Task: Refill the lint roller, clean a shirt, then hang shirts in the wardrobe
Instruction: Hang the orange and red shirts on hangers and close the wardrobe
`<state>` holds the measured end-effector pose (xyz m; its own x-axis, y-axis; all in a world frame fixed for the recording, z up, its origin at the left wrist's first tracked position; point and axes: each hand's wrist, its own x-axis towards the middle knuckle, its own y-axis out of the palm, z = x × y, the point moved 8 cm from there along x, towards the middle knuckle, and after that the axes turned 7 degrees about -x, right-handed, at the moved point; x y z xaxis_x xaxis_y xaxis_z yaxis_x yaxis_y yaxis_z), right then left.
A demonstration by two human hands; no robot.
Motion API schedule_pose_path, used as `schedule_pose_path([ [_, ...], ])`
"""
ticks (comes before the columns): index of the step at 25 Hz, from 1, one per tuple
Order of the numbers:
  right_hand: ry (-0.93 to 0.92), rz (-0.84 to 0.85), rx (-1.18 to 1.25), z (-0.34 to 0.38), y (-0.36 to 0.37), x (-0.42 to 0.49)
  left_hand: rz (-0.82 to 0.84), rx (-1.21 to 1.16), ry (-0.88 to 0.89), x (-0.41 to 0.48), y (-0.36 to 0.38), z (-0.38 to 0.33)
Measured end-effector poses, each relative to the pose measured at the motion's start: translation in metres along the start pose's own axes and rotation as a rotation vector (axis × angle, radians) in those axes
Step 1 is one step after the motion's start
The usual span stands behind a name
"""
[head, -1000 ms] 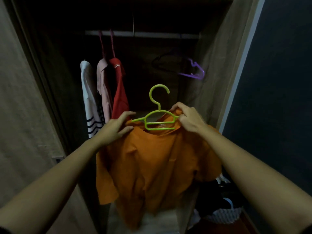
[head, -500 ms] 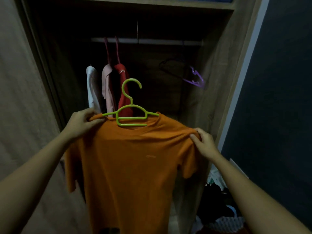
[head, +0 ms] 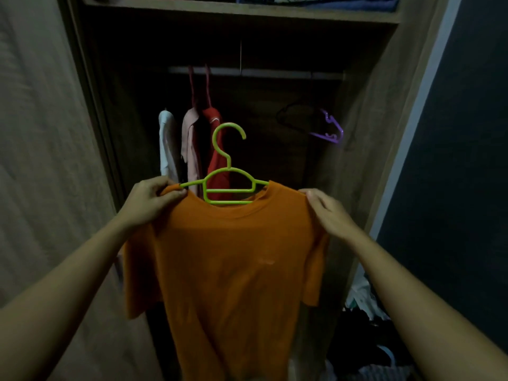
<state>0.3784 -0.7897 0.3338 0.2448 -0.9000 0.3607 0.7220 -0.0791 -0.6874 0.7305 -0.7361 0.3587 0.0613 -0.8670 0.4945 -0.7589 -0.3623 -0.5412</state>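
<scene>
An orange shirt (head: 236,259) is held up in front of an open wardrobe (head: 368,111), its left shoulder pinched closed by the left hand (head: 149,200) and its right shoulder gripped by the right hand (head: 328,213). A green hanger (head: 229,185) is seated in its neckline, the left arm poking out bare, the hook upright below the rail (head: 247,72). Further in, a white, a pink and a red garment (head: 215,149) are hung at the rail's left end, a purple hanger (head: 331,132) towards its right.
</scene>
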Motion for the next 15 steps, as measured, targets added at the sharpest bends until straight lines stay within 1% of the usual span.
schedule_pose_path([
  [1,-0.074,0.065,-0.024,0.008,0.008,-0.003,0.001,0.002,0.001,0.0,0.002,-0.002],
  [2,-0.122,0.083,-0.065,0.01,0.012,-0.004,0.018,0.002,0.003,0.001,0.005,-0.003],
  [3,-0.151,0.065,-0.086,0.007,0.013,-0.003,0.058,-0.007,0.001,0.002,0.008,-0.005],
  [5,-0.131,0.007,-0.018,-0.006,0.009,-0.003,0.21,-0.028,-0.026,0.001,0.012,-0.007],
  [7,-0.065,-0.043,0.122,-0.018,0.006,-0.008,0.352,0.064,-0.069,-0.003,0.01,-0.003],
  [8,-0.042,-0.046,0.166,-0.022,0.006,-0.011,0.381,0.121,-0.088,-0.006,0.006,0.001],
  [9,-0.025,-0.039,0.201,-0.023,0.006,-0.015,0.382,0.135,-0.099,-0.01,0.002,0.006],
  [10,0.009,-0.018,0.265,-0.025,0.008,-0.017,0.353,0.082,-0.103,-0.015,-0.001,0.008],
  [12,0.124,0.0,0.394,-0.031,0.012,-0.019,0.245,-0.098,-0.098,-0.026,-0.006,0.007],
  [13,0.205,-0.02,0.38,-0.036,0.013,-0.015,0.183,-0.134,-0.091,-0.028,-0.007,0.006],
  [14,0.274,-0.053,0.218,-0.041,0.012,-0.009,0.117,-0.13,-0.087,-0.029,-0.008,0.006],
  [15,0.319,-0.099,-0.016,-0.039,0.007,-0.005,0.049,-0.11,-0.093,-0.029,-0.007,0.005],
])
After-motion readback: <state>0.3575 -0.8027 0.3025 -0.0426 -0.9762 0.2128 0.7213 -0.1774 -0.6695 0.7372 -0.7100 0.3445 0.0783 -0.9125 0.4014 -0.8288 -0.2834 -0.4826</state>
